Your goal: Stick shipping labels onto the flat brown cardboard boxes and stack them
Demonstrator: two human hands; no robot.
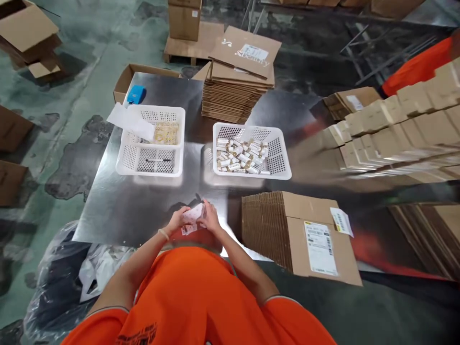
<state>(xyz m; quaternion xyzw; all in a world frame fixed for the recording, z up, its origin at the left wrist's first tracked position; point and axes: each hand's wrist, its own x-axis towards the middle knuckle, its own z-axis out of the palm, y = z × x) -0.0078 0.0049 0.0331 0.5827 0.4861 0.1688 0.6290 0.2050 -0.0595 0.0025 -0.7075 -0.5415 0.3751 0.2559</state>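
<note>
Close to my body, over the near edge of the metal table (143,206), both hands hold a small bundle of white and pink printed cards (194,213). My left hand (177,220) pinches its left side. On the right side, the fingers of my right hand (211,216) close round it. A dark, thin tip shows just above the cards; I cannot make out what it is. Beyond my hands stands a white basket (282,158) with many small white-and-gold labelled tubes (240,155). Left of it sits a divided white basket (122,165) holding a pen (158,160), gold-coloured pieces (166,132) and white paper (131,120).
Flattened cartons (230,96) are stacked at the back. More cartons (266,225) with a shipping label stand to my right. A blue object (135,94) lies at the far left corner. A plastic-lined bin (53,287) is below left. Far right, an orange sleeve (417,67) shows behind stacked boxes.
</note>
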